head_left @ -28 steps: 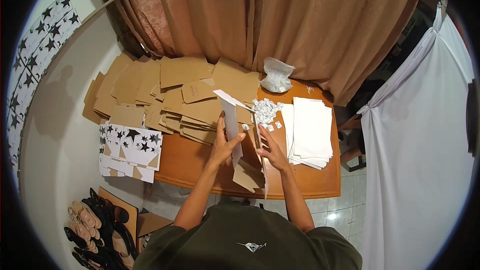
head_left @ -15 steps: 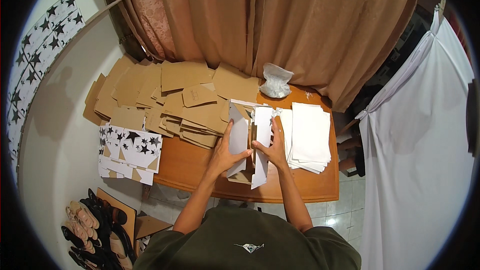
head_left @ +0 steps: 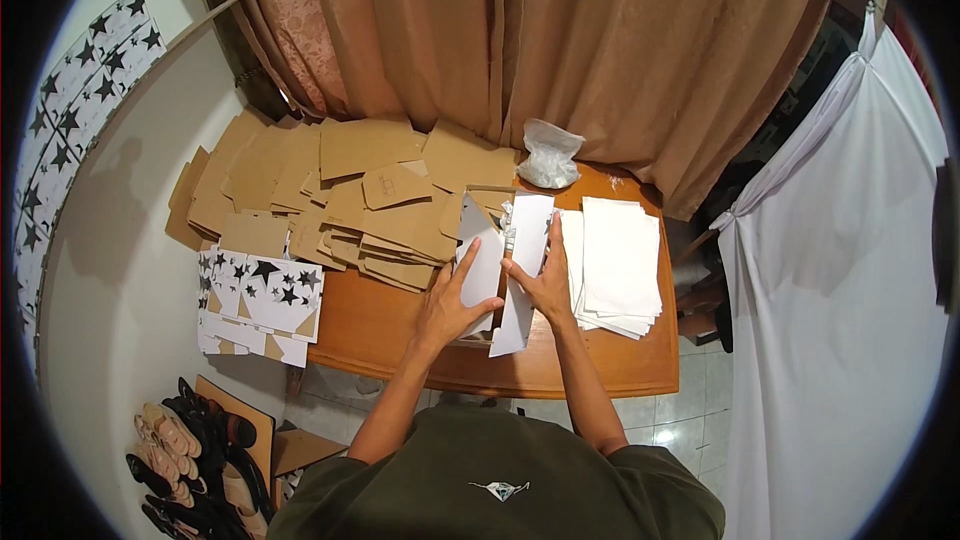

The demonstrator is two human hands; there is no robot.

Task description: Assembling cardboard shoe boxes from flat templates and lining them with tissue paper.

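An unfolded-top cardboard box [head_left: 527,240], white on its flaps and brown inside, sits over the wooden table between my hands. My left hand [head_left: 450,305] grips its left side, thumb on the left white flap and fingers along the outer side. On the right, my right hand [head_left: 545,285] holds the other flap, thumb toward the middle gap. The two flaps slant inward with a narrow opening between them. Inside the gap, near the far end, some small whitish crumpled pieces show; what they are I cannot tell.
Flat brown cardboard pieces [head_left: 370,155] pile up at the back left. White star-printed sheets [head_left: 260,290] lie at the table's left edge. A stack of white sheets [head_left: 620,260] is at right, a clear plastic bag [head_left: 550,155] behind it. Shoes [head_left: 190,460] stand low on the left.
The box flaps have come closer together over the middle. Both hands have shifted slightly, and the right flap has tilted inward at its near end.
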